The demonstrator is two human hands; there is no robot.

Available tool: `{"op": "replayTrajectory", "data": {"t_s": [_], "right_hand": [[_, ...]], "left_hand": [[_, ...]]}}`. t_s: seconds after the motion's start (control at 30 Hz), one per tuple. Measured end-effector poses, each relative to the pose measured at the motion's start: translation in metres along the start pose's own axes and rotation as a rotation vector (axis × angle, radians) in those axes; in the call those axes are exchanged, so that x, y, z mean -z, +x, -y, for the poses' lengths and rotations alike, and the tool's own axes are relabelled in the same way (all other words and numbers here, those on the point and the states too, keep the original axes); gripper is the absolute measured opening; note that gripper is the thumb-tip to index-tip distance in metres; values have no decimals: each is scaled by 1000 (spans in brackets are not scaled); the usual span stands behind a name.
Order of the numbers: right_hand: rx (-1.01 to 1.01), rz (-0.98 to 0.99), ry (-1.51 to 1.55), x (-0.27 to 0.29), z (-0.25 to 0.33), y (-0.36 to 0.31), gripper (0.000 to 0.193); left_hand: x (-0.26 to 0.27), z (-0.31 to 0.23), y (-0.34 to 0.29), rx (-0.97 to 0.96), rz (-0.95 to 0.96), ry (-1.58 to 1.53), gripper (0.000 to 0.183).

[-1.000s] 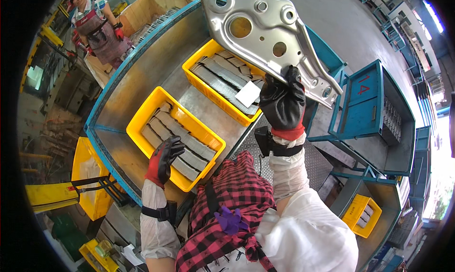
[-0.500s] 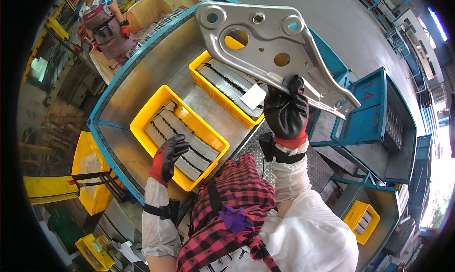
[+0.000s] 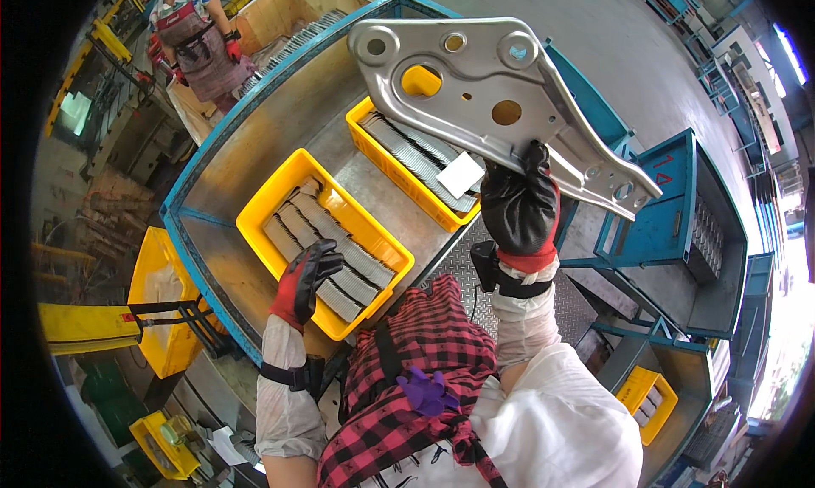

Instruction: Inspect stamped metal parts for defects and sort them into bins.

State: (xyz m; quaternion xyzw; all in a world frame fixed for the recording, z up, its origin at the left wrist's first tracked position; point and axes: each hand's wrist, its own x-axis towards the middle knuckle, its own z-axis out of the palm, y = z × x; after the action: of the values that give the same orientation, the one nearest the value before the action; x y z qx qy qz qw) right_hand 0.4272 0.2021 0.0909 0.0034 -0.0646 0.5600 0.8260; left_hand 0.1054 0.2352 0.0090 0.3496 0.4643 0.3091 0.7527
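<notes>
While our right hand, in a black and red glove, grips the lower edge of a silvery metal bracket, we hold that part up in front of us, above the big blue-edged metal bin. Our thumb lies over its near face; the plate tapers down to the right and has round holes of several sizes. Through one of them we see yellow.

Our left hand, gloved alike, is over the nearer yellow crate, its fingers loosely bent. Below it we see rows of closely stacked grey metal pieces, but we cannot tell whether the fingers touch or hold any.

Beyond, partly hidden by the bracket, we have a second yellow crate, also packed with rows of pieces, with a white card on top at its near end. To our right we see a blue metal rack, and lower down a small yellow crate. A co-worker in an apron and red gloves stands at the upper left.
</notes>
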Motion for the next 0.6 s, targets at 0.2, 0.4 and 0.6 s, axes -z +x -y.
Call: {"op": "replayTrajectory", "data": {"t_s": [0.2,0.4,0.6], "right_hand": [[45,-33,-96,1,0,-5,27],[24,-21,-145,-3,-1,-6,26],[16,-21,-145,-5,-3,-5,26]], "left_hand": [[-3,1,-2,-25,12,-19,34],[-3,-2,-4,22,16,44,36],[1,4,-4,-40,42,12,38]]}}
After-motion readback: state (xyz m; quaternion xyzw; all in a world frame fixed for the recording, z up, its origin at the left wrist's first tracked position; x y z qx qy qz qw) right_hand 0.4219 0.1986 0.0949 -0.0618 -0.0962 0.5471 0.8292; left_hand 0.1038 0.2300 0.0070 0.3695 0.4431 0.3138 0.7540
